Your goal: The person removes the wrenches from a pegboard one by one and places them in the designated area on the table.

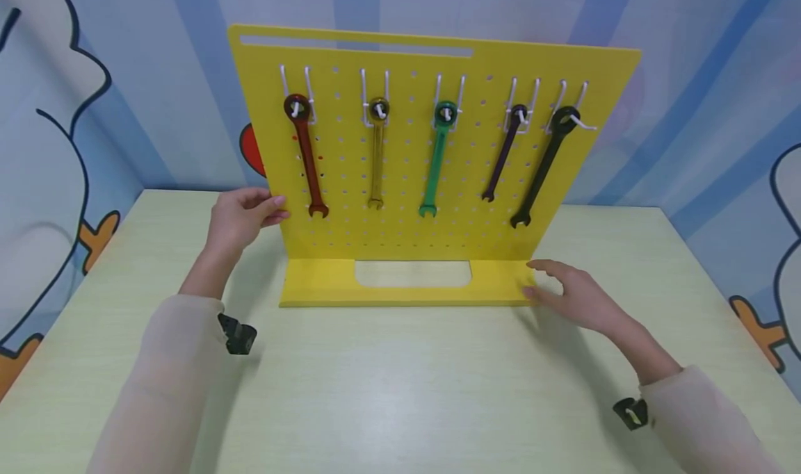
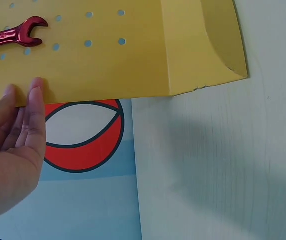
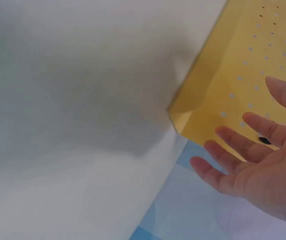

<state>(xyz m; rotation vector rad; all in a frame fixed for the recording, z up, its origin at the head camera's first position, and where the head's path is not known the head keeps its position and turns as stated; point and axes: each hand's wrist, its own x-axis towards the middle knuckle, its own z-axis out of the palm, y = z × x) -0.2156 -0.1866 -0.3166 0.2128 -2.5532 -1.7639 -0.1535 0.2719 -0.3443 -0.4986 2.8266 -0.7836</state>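
A yellow pegboard stand stands upright on the table, its base toward me. My left hand grips its left edge; in the left wrist view, fingertips overlap the front face and other fingers disappear behind the edge. My right hand, fingers apart and loosely bent, is at the right end of the base and holds nothing. Combination wrenches hang ring end up: red, gold, green, purple and black.
White wire hooks on the board carry the wrenches. A pale wood table lies beneath the stand. Behind it rises a blue striped backdrop with cartoon drawings. The base has a wide cut-out, and a long slot runs along the board's top.
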